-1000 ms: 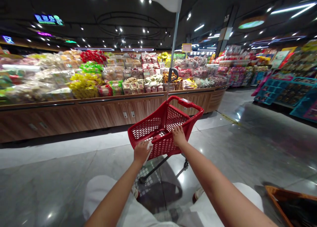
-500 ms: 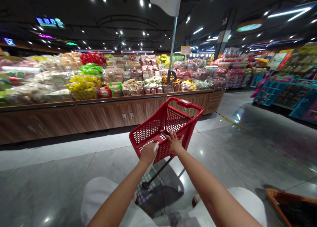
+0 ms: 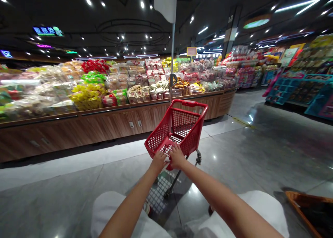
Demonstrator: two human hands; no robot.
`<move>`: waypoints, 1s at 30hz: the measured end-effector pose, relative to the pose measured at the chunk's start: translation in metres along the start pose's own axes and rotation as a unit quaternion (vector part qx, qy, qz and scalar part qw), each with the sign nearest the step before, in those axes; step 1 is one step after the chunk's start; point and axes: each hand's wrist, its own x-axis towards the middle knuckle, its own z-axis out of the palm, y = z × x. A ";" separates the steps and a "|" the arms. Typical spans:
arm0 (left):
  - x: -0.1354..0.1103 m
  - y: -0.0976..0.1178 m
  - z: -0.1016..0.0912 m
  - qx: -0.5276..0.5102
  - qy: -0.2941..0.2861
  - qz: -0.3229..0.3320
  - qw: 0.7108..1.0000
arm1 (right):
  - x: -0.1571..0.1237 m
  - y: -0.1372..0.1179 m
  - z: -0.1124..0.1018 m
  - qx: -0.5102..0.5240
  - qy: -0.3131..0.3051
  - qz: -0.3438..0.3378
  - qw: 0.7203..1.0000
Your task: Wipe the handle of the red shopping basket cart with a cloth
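Observation:
A small red mesh shopping cart (image 3: 182, 130) stands on the glossy grey floor in front of me, with a tall pole and white flag (image 3: 164, 2) rising from it. My left hand (image 3: 159, 160) grips the cart's near rim, fingers curled over it, with something white pressed under them. Close beside it, my right hand (image 3: 177, 156) is also closed on the near rim. Both arms reach forward over my white-clad legs.
A long wooden display counter (image 3: 104, 120) piled with packaged snacks runs across the left and middle. Blue and pink display racks (image 3: 291, 89) stand on the right. An orange-rimmed basket (image 3: 309, 210) sits at the bottom right. Open floor stretches to the right.
The cart has swung to the right and a little farther off. My hands have slid closer together on its near rim, and the view has turned slightly.

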 end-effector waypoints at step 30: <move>0.035 0.068 -0.009 -0.056 -0.002 -0.045 0.997 | -0.054 0.043 0.023 -0.022 0.112 0.037 0.993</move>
